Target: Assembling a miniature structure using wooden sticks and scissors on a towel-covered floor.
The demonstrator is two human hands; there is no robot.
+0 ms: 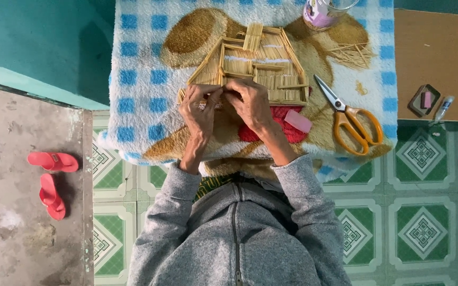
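Head view: left hand [200, 108] and right hand [250, 103] grip clenched on stick house [253, 66].

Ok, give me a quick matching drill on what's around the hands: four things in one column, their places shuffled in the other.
Things:
1. scissors
2. pink block
3. sandals
4. stick house

Places:
A. on the grey floor, far left
B. under both hands' fingers, on the blanket
C. right of the house, orange handles nearest the person
D. on the blanket beside the right hand

Pairs: 1-C, 2-D, 3-A, 4-B
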